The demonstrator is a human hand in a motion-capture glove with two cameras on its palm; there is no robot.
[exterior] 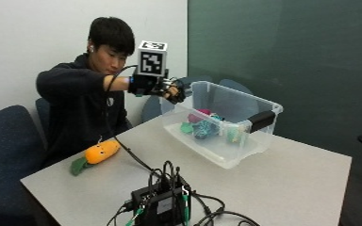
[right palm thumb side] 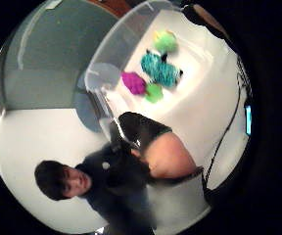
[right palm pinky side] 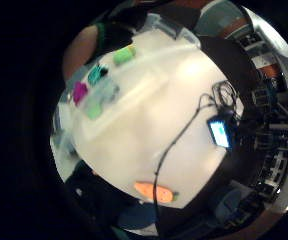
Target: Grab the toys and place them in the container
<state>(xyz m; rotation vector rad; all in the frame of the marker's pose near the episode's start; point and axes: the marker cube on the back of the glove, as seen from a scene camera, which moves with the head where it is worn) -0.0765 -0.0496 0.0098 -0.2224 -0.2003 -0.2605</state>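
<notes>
My gloved right hand hangs in the air beside the near corner of the clear plastic container, above its rim, with fingers loosely curled and nothing in them. Inside the container lie a magenta toy, a teal fuzzy toy and green toys. The thumb side palm view looks down on the same magenta toy, teal toy and green toy. An orange carrot toy with a green leaf end lies on the table in front of the person, far from the hand; it shows as the carrot near the table edge.
A black electronics box with tangled cables sits at the table's front edge. A black cable runs from the glove across the table past the carrot. The container has a black handle clip. Blue chairs stand behind the table.
</notes>
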